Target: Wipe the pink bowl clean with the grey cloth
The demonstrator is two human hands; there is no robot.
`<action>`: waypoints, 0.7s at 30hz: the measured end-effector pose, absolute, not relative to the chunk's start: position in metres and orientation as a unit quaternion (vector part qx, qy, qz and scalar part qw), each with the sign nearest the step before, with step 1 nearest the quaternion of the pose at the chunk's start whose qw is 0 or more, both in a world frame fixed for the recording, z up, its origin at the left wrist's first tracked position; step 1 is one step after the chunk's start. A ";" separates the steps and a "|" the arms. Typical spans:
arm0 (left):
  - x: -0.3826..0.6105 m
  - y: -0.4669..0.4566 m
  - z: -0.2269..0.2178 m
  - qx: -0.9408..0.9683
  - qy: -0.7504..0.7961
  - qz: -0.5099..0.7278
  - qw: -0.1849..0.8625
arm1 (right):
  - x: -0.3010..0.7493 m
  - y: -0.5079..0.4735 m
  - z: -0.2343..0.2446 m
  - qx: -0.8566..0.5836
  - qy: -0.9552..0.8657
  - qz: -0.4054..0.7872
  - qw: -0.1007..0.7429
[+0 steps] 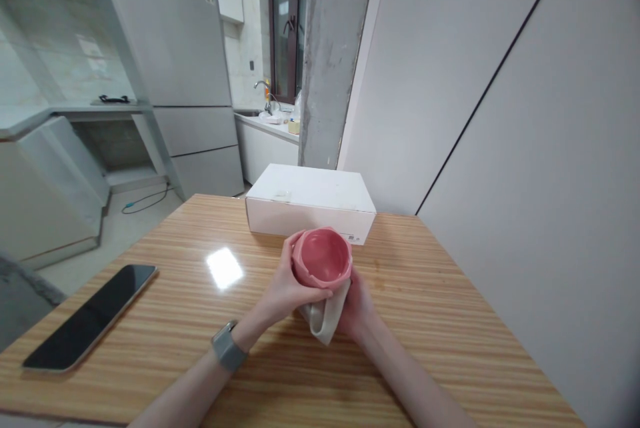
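Holding a pink cup (325,256) in the left grip (286,287), curled around the left flank, with the thumb laid across the near side below the rim and the fingertips mostly lost from sight. Set near the middle of the bench (425,321), just in front of a white box (310,189); mouth facing up toward the camera, base hidden, so impossible to tell between resting on the wood and being held above it. Tucking the right grip (357,305) in at the lower right, beside a folded pale cloth (327,318) hanging below the cup; fingers covered there, so cannot tell how far closed, or on which of the 2. Partly masked by the cup: the box's lower front edge, with printed marks near 1 corner too small to read. Around the left wrist, a watch (229,347), face turned mostly away. Well apart at left, a dark phone (93,318) lying flat. Beyond, a grey refrigerator (180,35), cut off at the top.
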State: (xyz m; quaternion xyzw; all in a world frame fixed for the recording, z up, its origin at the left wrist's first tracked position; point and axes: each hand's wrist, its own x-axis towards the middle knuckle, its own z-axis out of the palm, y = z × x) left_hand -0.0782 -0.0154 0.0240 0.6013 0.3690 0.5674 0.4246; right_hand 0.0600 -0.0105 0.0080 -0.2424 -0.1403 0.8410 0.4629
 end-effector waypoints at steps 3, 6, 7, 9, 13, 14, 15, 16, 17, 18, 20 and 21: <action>-0.081 -0.011 0.017 0.660 0.399 0.556 0.310 | 0.064 -0.008 0.007 -0.222 -0.142 0.826 0.499; -0.085 -0.006 0.012 0.679 0.411 0.532 0.296 | 0.066 -0.002 0.004 -0.225 -0.147 0.807 0.526; -0.085 -0.005 0.012 0.679 0.409 0.525 0.311 | 0.066 -0.001 0.003 -0.230 -0.147 0.807 0.524; -0.085 -0.005 0.013 0.678 0.406 0.518 0.328 | 0.066 0.001 0.002 -0.237 -0.151 0.809 0.515; -0.084 -0.008 0.017 0.667 0.426 0.531 0.302 | 0.075 -0.004 0.006 -0.262 -0.174 0.811 0.493; -0.084 -0.009 0.018 0.664 0.430 0.535 0.296 | 0.083 -0.007 0.008 -0.276 -0.179 0.812 0.482; -0.085 -0.009 0.018 0.659 0.435 0.539 0.293 | 0.094 -0.011 0.009 -0.290 -0.183 0.815 0.467; -0.086 -0.009 0.017 0.653 0.439 0.542 0.295 | 0.107 -0.016 0.011 -0.305 -0.186 0.820 0.447; -0.086 -0.008 0.016 0.644 0.443 0.544 0.304 | 0.122 -0.021 0.014 -0.321 -0.189 0.823 0.428; -0.087 -0.007 0.013 0.634 0.448 0.545 0.318 | 0.139 -0.027 0.016 -0.333 -0.188 0.828 0.409; -0.087 -0.003 0.007 0.608 0.455 0.546 0.353 | 0.174 -0.038 0.020 -0.353 -0.183 0.834 0.381; -0.085 -0.002 0.004 0.596 0.456 0.547 0.372 | 0.190 -0.044 0.022 -0.371 -0.184 0.829 0.377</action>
